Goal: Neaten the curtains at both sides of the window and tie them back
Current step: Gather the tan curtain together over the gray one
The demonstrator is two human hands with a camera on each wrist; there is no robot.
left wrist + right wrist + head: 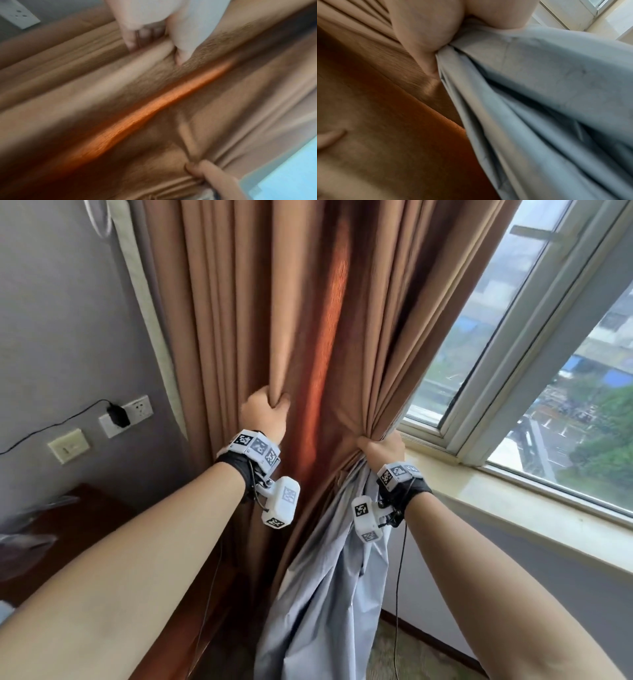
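While both hands (263, 414) (380, 446) clutch curtain (239, 302) folds, fingertips buried in fabric; wrist views blurred.

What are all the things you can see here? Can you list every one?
Curtain: one, brown, hanging left of the window.
Lining: one, pale grey-blue, falling below the right hand.
Window: one, pale frame, right side.
Windowsill: one, cream, under the window.
Wall sockets: three plates, white and cream, grey wall at left.
Charger: one, black, plugged in.
Wooden furniture: one, dark brown, lower left.
Left hand: grips a curtain fold.
Right hand: grips the bunched curtain edge.
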